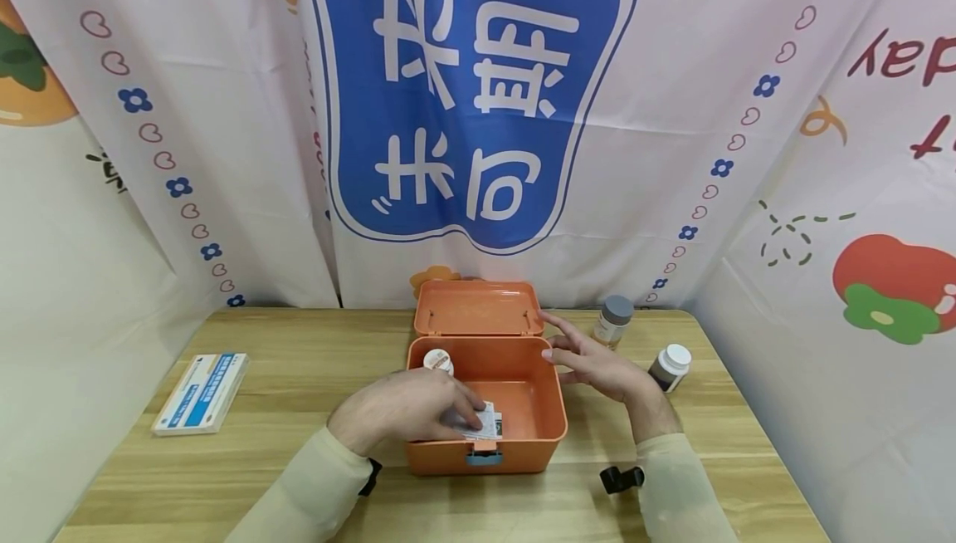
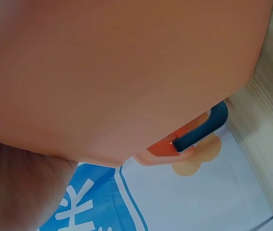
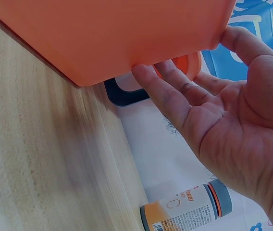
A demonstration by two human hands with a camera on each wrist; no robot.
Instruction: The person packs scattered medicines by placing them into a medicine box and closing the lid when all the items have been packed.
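The left hand (image 1: 411, 406) reaches into an open orange plastic box (image 1: 523, 457), bent fingers touching a flat, whitish packet (image 1: 489, 420) beneath them; whether they pinch it cannot be told. Behind those fingers sits a round white-topped container (image 1: 437, 360). The right hand (image 1: 603, 366) spreads its fingers wide against the box's side; a grey-capped bottle (image 1: 612, 325) stands just beyond them.
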